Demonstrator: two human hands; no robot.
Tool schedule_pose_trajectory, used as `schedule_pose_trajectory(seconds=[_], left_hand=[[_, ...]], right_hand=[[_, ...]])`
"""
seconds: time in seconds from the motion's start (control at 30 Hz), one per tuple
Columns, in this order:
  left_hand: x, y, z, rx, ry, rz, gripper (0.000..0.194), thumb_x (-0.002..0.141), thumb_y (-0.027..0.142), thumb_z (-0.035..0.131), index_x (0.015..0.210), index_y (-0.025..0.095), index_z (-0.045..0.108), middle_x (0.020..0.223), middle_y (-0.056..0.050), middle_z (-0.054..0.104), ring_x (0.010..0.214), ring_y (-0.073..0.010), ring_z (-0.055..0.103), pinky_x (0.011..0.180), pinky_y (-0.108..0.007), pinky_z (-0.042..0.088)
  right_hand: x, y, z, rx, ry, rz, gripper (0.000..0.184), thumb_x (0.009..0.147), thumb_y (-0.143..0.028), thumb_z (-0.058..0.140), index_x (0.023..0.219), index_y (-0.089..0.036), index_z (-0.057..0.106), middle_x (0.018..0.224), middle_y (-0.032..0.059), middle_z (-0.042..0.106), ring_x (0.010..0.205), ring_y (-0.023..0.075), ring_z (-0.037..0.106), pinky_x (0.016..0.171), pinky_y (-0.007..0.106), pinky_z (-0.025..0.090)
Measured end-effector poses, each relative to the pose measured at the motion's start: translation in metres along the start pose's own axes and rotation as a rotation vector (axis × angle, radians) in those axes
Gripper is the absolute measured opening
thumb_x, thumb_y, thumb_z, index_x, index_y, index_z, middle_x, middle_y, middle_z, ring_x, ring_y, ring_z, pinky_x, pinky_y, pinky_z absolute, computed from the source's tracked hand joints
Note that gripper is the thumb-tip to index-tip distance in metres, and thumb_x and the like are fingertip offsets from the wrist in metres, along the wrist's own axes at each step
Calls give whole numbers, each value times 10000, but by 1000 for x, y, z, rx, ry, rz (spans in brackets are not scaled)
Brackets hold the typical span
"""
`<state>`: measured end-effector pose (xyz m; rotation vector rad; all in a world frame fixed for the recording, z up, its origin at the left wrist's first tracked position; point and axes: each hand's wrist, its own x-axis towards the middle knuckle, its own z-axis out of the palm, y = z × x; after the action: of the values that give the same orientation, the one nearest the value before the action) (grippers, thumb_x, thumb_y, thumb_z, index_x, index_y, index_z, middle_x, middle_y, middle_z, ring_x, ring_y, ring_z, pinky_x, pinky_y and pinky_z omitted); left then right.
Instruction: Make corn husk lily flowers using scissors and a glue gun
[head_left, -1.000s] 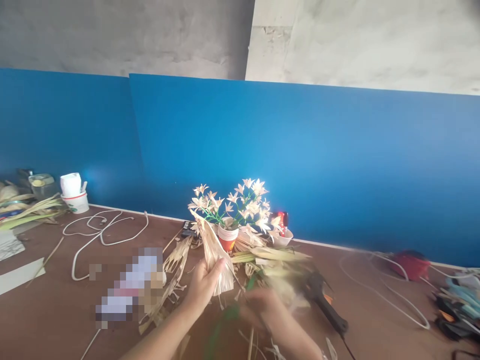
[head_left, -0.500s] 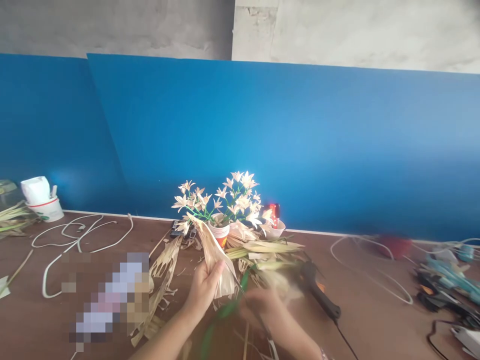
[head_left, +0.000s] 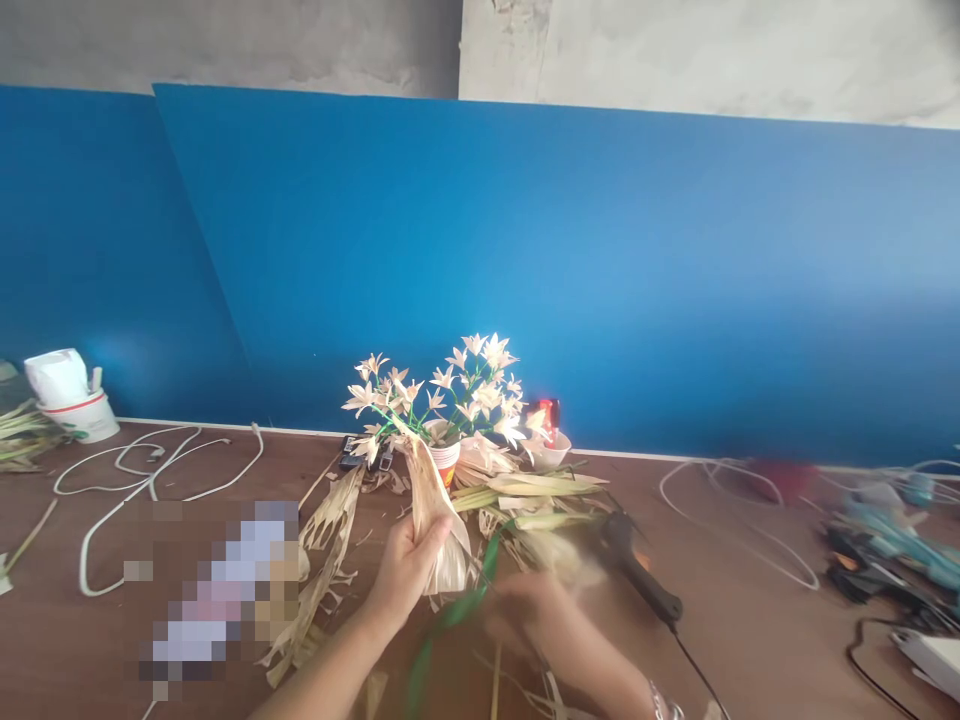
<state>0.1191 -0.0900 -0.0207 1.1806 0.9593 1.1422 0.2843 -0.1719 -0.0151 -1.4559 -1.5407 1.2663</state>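
Observation:
My left hand (head_left: 407,570) is closed on a pale dried corn husk (head_left: 433,490), its thumb lying across the front. The husk's narrow end points up toward the flowers, and its wide end hangs below the fingers. Low and to the right, my right hand (head_left: 529,620) is smeared by motion, its fingers seemingly curled. A thin dark tip shows at its left side, too blurred to name. Between the hands a green strip (head_left: 461,608) curves down, also blurred. Behind the husk stands a paper cup (head_left: 445,462) of cream handmade flowers (head_left: 486,398) on green stems.
Husk pieces (head_left: 330,530) and greenish leaves (head_left: 547,487) lie around the cup. A black glue gun (head_left: 645,575) with a cord rests to the right. White cables (head_left: 150,485), a white tub (head_left: 81,415) and a small bowl (head_left: 551,452) sit by the blue partition (head_left: 450,230).
The view has tilted slightly. The thin dark tool by my right hand, clearer before against the husk, now shows only a faint tip lower down. My left hand keeps its hold on the husk.

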Motion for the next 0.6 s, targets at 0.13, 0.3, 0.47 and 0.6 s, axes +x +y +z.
schedule_pose_trajectory(seconds=[0.13,0.3,0.47,0.6], left_hand=[[3,-6,-2,-30,-1,-48,344,644,476,703,648,137,646,494,22,526,468,-118,455,471,-219,357],[5,-8,-3,-112,28,-45,334,664,449,701,712,119,687,547,-5,584,515,-129,509,495,-217,388],[5,-7,-2,-192,8,-76,350,653,449,709,743,111,699,612,-37,638,551,-150,546,513,-232,415],[7,-6,0,-228,97,-108,383,586,462,753,732,117,673,569,-3,604,519,-126,517,490,-215,394]], right_hand=[[-3,-3,0,31,-7,38,125,724,-237,598,636,-153,624,452,-52,435,389,65,359,378,192,255],[-7,-14,-2,92,-104,68,86,703,-228,595,674,-148,612,547,-28,522,448,81,439,409,193,316],[-9,-18,-2,73,-159,53,59,682,-193,581,685,-147,617,530,-36,492,456,78,410,411,189,293],[-8,-13,-1,70,-161,26,110,676,-243,605,699,-137,628,542,-31,496,475,82,416,426,192,292]])
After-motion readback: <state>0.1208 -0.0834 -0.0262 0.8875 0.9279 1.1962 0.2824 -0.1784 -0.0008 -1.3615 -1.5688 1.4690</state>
